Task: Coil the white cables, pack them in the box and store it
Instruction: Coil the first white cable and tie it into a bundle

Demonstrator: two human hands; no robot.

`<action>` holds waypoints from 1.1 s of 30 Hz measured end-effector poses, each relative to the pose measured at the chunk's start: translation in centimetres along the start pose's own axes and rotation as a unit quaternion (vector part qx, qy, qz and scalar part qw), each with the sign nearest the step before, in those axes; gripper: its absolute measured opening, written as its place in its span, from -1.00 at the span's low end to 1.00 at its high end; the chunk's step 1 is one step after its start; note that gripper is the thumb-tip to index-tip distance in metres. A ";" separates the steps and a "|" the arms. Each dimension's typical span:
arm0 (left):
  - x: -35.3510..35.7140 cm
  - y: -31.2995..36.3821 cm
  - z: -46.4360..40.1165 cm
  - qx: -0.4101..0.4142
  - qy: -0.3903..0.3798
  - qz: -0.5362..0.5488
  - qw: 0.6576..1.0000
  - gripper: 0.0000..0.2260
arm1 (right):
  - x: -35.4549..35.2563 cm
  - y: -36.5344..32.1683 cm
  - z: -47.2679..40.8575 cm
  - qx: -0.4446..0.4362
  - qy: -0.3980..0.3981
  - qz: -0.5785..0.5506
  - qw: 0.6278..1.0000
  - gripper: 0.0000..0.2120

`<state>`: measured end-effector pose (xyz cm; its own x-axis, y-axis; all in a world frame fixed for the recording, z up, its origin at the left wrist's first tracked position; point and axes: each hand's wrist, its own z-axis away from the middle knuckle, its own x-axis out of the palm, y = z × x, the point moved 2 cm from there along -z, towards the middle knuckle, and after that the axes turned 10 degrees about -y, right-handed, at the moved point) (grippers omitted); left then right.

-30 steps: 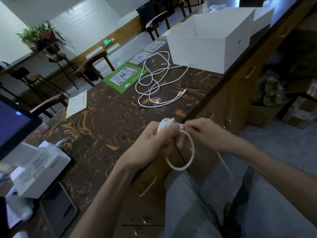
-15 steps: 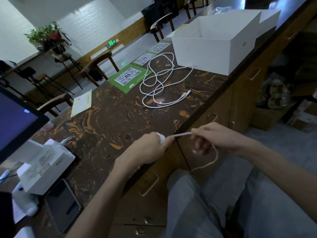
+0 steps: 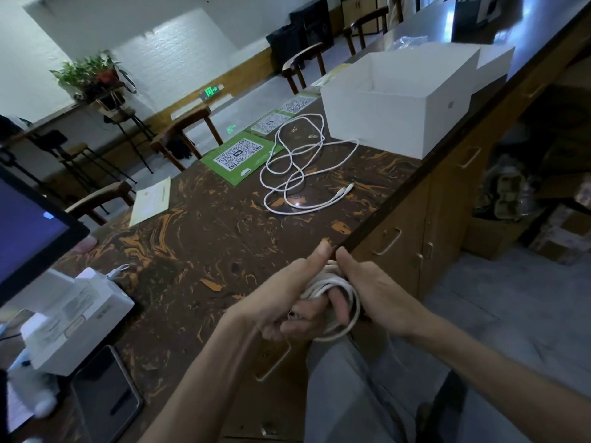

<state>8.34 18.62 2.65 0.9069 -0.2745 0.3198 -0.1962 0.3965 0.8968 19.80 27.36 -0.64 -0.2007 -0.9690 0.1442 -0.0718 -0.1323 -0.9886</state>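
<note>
- The left hand [image 3: 289,302] gripped a coiled white cable [image 3: 332,287] at the near edge of the worktop [image 3: 198,251], thumb raised, fingers curled round the bundle.
- The right hand [image 3: 372,290] pinched the same coil from the other side, its thumb beside the left thumb and its fingers curled through the loops.
- Half a second before, a length of this cable was stretched straight between the two hands, which were apart; that length had since been gathered into the coil and the hands had closed together.
- A second white cable [image 3: 303,164] lay loose and uncoiled on the worktop, well apart from the hands, in the same tangle as earlier.
- The open white box [image 3: 396,123] stood beyond that loose cable, near the worktop's right edge, its place unchanged.
- A green QR card [image 3: 240,156] lay just left of the loose cable.
</note>
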 end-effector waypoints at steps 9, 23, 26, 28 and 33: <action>3.8 -2.9 -1.2 0.270 0.125 0.034 0.954 -0.69 | -0.6 2.6 -0.8 0.045 -0.042 -0.278 0.959 -0.50; 1.0 -3.0 0.2 0.149 0.433 -0.493 0.739 -0.62 | 1.9 3.8 0.9 0.060 -0.048 0.165 0.983 -0.72; 0.1 -3.6 0.4 0.003 0.357 -0.570 0.740 -0.53 | 0.9 2.3 1.3 0.046 -0.073 0.308 0.947 -0.71; 0.2 -4.1 0.6 -0.040 0.297 -0.561 0.772 -0.46 | 0.2 1.0 1.6 0.048 -0.097 0.346 0.932 -0.77; 2.5 -4.1 1.4 -0.055 0.199 -0.354 0.912 -0.39 | -2.1 -1.0 1.1 -0.066 -0.008 0.383 0.921 -0.60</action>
<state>10.87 15.05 0.21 0.8599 -0.1654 -0.4829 0.5096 0.3350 0.7925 21.35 29.32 0.00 -0.2272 -0.7700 -0.5962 -0.0343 0.6182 -0.7853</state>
